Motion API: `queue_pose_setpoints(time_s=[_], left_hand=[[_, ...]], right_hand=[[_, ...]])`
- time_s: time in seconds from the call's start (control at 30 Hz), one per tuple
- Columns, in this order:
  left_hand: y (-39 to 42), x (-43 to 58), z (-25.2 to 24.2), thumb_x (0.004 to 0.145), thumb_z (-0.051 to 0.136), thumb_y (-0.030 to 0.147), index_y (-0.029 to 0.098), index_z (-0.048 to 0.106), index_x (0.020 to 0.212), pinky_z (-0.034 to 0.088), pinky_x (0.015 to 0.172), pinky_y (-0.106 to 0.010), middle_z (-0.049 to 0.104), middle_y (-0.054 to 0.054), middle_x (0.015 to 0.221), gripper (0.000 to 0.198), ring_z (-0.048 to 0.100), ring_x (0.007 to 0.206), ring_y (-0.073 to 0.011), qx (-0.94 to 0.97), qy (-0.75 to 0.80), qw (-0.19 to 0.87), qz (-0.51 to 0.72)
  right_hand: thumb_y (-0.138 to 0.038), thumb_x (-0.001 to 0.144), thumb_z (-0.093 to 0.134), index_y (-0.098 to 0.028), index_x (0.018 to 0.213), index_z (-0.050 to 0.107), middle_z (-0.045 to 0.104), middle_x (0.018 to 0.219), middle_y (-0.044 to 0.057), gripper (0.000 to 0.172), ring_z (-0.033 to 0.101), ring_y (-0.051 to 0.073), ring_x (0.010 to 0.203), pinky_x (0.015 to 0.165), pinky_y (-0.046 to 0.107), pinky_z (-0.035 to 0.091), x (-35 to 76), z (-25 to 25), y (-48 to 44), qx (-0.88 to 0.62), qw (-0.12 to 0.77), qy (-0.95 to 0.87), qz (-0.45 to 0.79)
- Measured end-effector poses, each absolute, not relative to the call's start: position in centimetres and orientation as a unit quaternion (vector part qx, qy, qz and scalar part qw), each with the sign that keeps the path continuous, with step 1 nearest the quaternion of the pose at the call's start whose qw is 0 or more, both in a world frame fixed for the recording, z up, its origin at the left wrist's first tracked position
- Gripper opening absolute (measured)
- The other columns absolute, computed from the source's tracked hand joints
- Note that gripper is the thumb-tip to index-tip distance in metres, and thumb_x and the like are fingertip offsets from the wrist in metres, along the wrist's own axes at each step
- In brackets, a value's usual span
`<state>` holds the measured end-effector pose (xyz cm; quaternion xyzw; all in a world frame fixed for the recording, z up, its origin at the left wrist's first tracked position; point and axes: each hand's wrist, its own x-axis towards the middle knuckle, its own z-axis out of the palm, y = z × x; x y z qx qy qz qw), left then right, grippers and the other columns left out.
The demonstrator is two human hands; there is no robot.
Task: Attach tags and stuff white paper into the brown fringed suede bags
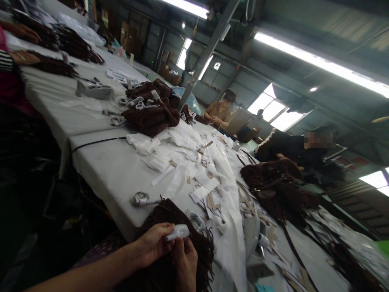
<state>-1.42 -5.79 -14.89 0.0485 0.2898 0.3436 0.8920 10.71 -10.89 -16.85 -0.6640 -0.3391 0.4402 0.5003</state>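
Note:
A small white piece in a shiny wrap (180,231), its kind not clear, is held above a dark brown fringed bag (164,213) at the table's near edge. My left hand (156,242) pinches its left end between thumb and fingers. From below, my right hand (186,253) has its fingertips closed on the same piece. The bag lies under both hands and its fringe hangs out to the right. A wrapped metal-looking part (141,198) rests just beyond it, and another wrapped part (197,221) lies on the bag's right side.
White paper and wrap scraps (182,138) cover the table's middle, with beige strips (212,200) among them. Brown bags lie in a pile (152,115) and at right (273,182). A tape dispenser (94,90) stands at left. Co-workers sit around the table; a pole rises behind.

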Motion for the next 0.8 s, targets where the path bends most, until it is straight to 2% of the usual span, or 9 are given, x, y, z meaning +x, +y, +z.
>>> queue_pose_setpoints(time_s=[0.07, 0.33, 0.47, 0.63, 0.7, 0.8], left_hand=[[-5.7, -1.6, -15.0, 0.081, 0.063, 0.013, 0.015, 0.053, 0.077, 0.043, 0.043, -0.013, 0.062, -0.001, 0.065, 0.011, 0.055, 0.044, -0.0056, 0.028, 0.285, 0.902, 0.324], [-5.9, -1.3, -15.8, 0.086, 0.058, 0.018, 0.016, 0.051, 0.081, 0.038, 0.039, -0.012, 0.060, 0.000, 0.065, 0.008, 0.053, 0.040, -0.0048, 0.053, 0.311, 0.894, 0.319], [-5.9, -1.2, -16.4, 0.083, 0.062, 0.026, 0.016, 0.050, 0.078, 0.030, 0.034, -0.011, 0.053, 0.005, 0.054, 0.016, 0.045, 0.034, -0.0033, 0.094, 0.321, 0.888, 0.316], [-6.0, -1.3, -17.1, 0.073, 0.069, 0.048, 0.018, 0.051, 0.076, 0.011, 0.029, -0.012, 0.044, 0.010, 0.041, 0.036, 0.027, 0.025, -0.0012, 0.188, 0.325, 0.877, 0.301], [-6.1, -1.3, -17.1, 0.072, 0.069, 0.052, 0.017, 0.054, 0.079, 0.013, 0.029, -0.012, 0.045, 0.009, 0.041, 0.039, 0.028, 0.025, -0.0016, 0.221, 0.318, 0.869, 0.309], [-6.4, -1.9, -16.5, 0.071, 0.072, 0.046, 0.014, 0.059, 0.093, 0.030, 0.035, -0.013, 0.060, 0.002, 0.055, 0.041, 0.048, 0.036, -0.0049, 0.265, 0.268, 0.872, 0.312]], right_hand=[[-0.064, 0.067, 0.066, -0.014, 0.082, 0.063, 0.047, 0.048, -0.006, 0.052, 0.033, 0.005, 0.041, 0.038, 0.018, 0.026, 10.7, -16.7, -11.2, -0.650, 0.501, -0.350, 0.451], [-0.055, 0.073, 0.066, -0.015, 0.080, 0.062, 0.051, 0.053, -0.005, 0.041, 0.037, 0.005, 0.044, 0.042, 0.017, 0.031, 10.1, -15.2, -11.7, -0.635, 0.495, -0.375, 0.460], [-0.054, 0.074, 0.066, -0.016, 0.079, 0.060, 0.054, 0.054, -0.004, 0.040, 0.039, 0.005, 0.044, 0.042, 0.017, 0.033, 10.2, -15.8, -11.6, -0.627, 0.496, -0.375, 0.470], [-0.053, 0.074, 0.065, -0.015, 0.079, 0.061, 0.055, 0.055, -0.004, 0.039, 0.041, 0.006, 0.043, 0.042, 0.017, 0.034, 10.0, -15.6, -11.7, -0.637, 0.498, -0.379, 0.450], [-0.053, 0.075, 0.065, -0.015, 0.078, 0.061, 0.054, 0.053, -0.005, 0.038, 0.041, 0.005, 0.043, 0.042, 0.017, 0.034, 9.8, -15.5, -11.7, -0.639, 0.505, -0.375, 0.443], [-0.055, 0.075, 0.064, -0.015, 0.083, 0.061, 0.053, 0.052, -0.005, 0.041, 0.042, 0.006, 0.043, 0.041, 0.017, 0.034, 10.0, -15.5, -11.9, -0.634, 0.520, -0.354, 0.450]])
